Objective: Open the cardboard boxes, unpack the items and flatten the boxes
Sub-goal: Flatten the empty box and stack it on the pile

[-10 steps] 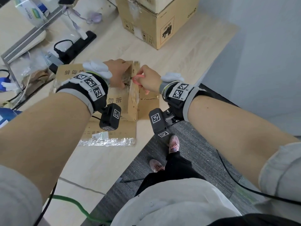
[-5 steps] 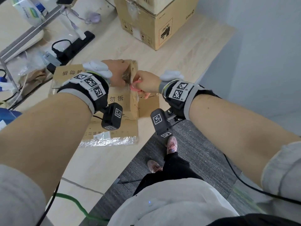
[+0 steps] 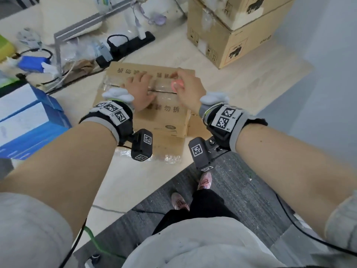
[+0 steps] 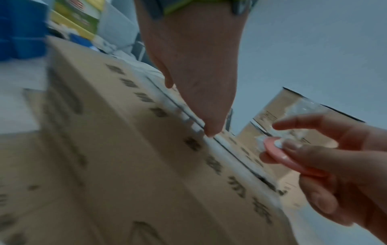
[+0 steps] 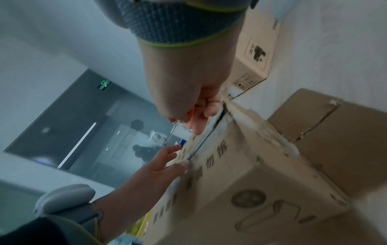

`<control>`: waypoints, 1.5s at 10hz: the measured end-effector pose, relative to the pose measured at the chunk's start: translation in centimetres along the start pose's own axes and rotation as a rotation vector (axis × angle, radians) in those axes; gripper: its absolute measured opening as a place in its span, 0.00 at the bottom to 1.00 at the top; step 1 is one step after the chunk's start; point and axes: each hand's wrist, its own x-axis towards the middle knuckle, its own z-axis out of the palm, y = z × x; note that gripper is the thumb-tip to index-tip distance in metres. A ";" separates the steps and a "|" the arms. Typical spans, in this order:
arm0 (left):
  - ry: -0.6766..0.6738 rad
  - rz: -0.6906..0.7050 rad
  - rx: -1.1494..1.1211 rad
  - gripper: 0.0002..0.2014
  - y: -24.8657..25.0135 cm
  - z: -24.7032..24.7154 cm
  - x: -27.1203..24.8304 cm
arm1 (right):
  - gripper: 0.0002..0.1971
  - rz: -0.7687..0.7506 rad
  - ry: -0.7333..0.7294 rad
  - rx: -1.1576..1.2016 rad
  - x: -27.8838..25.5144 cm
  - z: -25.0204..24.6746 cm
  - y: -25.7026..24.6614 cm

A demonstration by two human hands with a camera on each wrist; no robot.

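Observation:
A brown cardboard box (image 3: 164,118) with printed characters lies on the light wooden table, its taped seam (image 3: 164,91) facing up. My left hand (image 3: 139,84) rests flat on the box top, fingers straight, with a fingertip (image 4: 209,131) on the seam. My right hand (image 3: 179,82) holds a small pink round cutter (image 3: 176,85) over the seam's right part. In the left wrist view the cutter (image 4: 276,154) sits pinched between thumb and fingers just above the box (image 4: 125,165). The right wrist view shows curled fingers (image 5: 199,116) at the seam's end of the box (image 5: 261,174).
The box sits on a flattened cardboard sheet with foil lining (image 3: 166,151). Two larger stacked cardboard boxes (image 3: 231,39) stand at the back right. A black power strip (image 3: 127,47), cables and clutter lie behind; blue-and-white boxes (image 3: 29,120) at left. The table edge runs near my feet.
The box stood on edge between my hands; now it lies with the taped seam up. My left hand has flattened onto its top, and my right hand brought the pink cutter over the seam.

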 end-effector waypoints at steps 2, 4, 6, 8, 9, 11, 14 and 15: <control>0.053 -0.287 -0.064 0.25 -7.6 0.3 -4.5 | 0.16 -0.167 -0.250 -0.274 -0.8 5.8 -3.3; 0.017 -0.348 -0.155 0.20 -8.8 1.8 -6.4 | 0.25 -0.250 -0.425 -0.514 -2.8 7.9 -3.9; 0.079 -0.431 -0.142 0.20 -5.7 1.6 -8.1 | 0.30 -0.182 -0.458 -0.503 -2.8 6.5 -1.7; 0.128 -0.445 -0.075 0.18 0.2 1.7 -12.2 | 0.27 -0.139 -0.449 -0.458 -3.9 3.1 1.1; 0.101 -0.490 -0.039 0.17 3.3 1.9 -13.2 | 0.23 -0.155 -0.436 -0.507 -5.0 2.2 1.7; 0.011 -0.500 -0.054 0.15 9.7 3.0 -14.3 | 0.27 -0.313 -0.481 -0.514 -8.1 0.0 2.2; 0.203 -0.584 0.016 0.24 7.0 2.9 -15.7 | 0.36 -0.296 -0.431 -0.532 -9.0 -0.7 4.0; -0.012 -0.542 0.026 0.32 5.6 3.1 -17.2 | 0.33 -0.316 -0.422 -0.510 -8.5 -0.3 3.8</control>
